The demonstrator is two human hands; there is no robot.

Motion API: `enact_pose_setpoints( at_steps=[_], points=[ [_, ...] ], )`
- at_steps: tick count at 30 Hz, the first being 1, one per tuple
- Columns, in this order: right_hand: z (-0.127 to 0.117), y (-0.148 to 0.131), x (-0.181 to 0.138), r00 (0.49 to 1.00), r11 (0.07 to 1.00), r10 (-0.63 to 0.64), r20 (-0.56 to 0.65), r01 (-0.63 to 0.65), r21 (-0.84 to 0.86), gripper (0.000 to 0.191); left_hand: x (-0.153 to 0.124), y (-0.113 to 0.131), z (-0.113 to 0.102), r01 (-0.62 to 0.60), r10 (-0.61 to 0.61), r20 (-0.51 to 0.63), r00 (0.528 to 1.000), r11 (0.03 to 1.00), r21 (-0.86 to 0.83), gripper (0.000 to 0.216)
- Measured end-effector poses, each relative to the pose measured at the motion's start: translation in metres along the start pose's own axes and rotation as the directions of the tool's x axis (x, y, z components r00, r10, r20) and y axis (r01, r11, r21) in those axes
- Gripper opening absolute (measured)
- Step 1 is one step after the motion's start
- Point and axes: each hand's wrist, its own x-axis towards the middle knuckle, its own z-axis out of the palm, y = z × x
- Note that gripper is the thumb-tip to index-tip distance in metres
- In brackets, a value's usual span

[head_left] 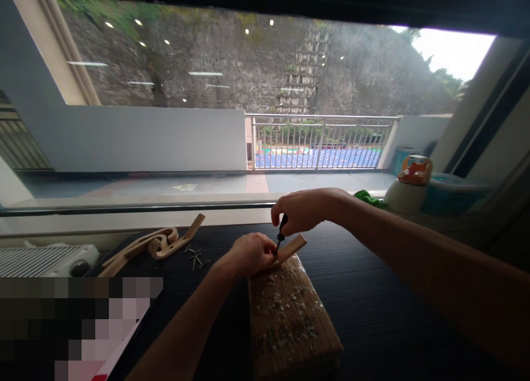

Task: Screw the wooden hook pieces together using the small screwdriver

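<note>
My right hand (308, 208) is closed around the black handle of a screwdriver (282, 226), which points down, slightly tilted. Its tip meets a bent wooden piece (295, 247) lying across the far end of a wooden block (292, 315). My left hand (253, 252) presses on that piece from the left, fingers bunched beside the tip. Whether they also pinch a screw is hidden. The block's top carries dark written characters and a shiny, bumpy surface. Several loose screws (196, 258) lie on the dark table to the left.
Curved wooden pieces (163, 243) lie at the table's far left, near a white ribbed appliance (49, 261). A window with a sill (232, 218) borders the far edge. On the right stand a white kettle-like container (408, 190), a teal box (451, 193) and a green cloth (368, 199).
</note>
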Motion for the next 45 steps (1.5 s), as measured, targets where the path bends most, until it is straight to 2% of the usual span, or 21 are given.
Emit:
enact_pose_setpoints(
  at_steps=[4, 9, 15, 22, 27, 37, 41, 45],
  points=[
    [-0.005, -0.001, 0.000, 0.999, 0.999, -0.040, -0.005, 0.040, -0.002, 0.034, 0.000, 0.002, -0.002, 0.016, -0.016, 0.013, 1.000, 1.000, 0.013, 0.022],
    [0.003, -0.006, 0.007, 0.996, 0.995, -0.083, -0.019, 0.081, -0.056, 0.030, 0.001, 0.000, -0.002, 0.000, 0.000, 0.018, 1.000, 1.000, -0.008, 0.022],
    [0.012, -0.005, 0.009, 0.997, 0.998, -0.043, -0.060, 0.039, -0.058, 0.029, 0.001, -0.003, 0.002, -0.021, 0.021, -0.010, 1.000, 1.000, -0.016, 0.023],
    [0.003, -0.003, 0.001, 0.997, 0.997, -0.069, -0.032, 0.068, -0.026, 0.036, 0.000, -0.001, -0.001, 0.005, -0.005, 0.003, 1.000, 1.000, -0.009, 0.023],
    [0.004, -0.004, 0.001, 0.998, 0.997, -0.064, -0.009, 0.064, -0.048, 0.030, 0.000, 0.000, -0.001, -0.001, 0.001, 0.005, 1.000, 1.000, 0.004, 0.023],
    [0.012, 0.003, 0.007, 0.997, 0.999, -0.048, -0.063, 0.047, -0.021, 0.029, 0.000, -0.001, -0.001, -0.014, 0.014, -0.008, 1.000, 1.000, -0.003, 0.022],
    [0.008, 0.001, 0.001, 0.994, 0.996, -0.085, -0.066, 0.082, -0.040, 0.033, 0.000, -0.001, -0.001, -0.005, 0.005, 0.001, 1.000, 1.000, -0.016, 0.022],
    [0.009, -0.002, 0.000, 0.991, 0.993, -0.114, -0.077, 0.110, -0.048, 0.029, 0.000, -0.003, 0.000, -0.004, 0.004, 0.001, 1.000, 1.000, -0.005, 0.022]
  ],
)
